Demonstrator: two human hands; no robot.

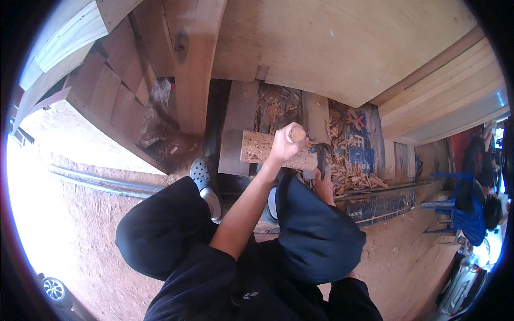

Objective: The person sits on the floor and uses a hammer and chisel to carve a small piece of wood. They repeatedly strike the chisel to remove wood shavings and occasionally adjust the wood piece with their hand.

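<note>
My left hand (285,148) is closed round a wooden stick, whose round cut end (295,134) points up toward me. Below it a rough, pitted wooden log (256,146) lies crosswise, partly hidden by that hand. My right hand (323,188) is partly covered by my right knee. It grips a dark, curved metal blade tool (321,155), which stands beside the log's right end, close to the stick. Whether the blade touches the wood I cannot tell. Chips of wood (350,172) lie heaped to the right of the blade.
Grey planks (235,123) run under the log. A wooden post (195,69) and large plywood panels (332,43) stand ahead. Stacked boards (118,85) are at the left. A metal rail (107,185) crosses the reddish floor. Blue plastic chairs (466,211) are at the far right.
</note>
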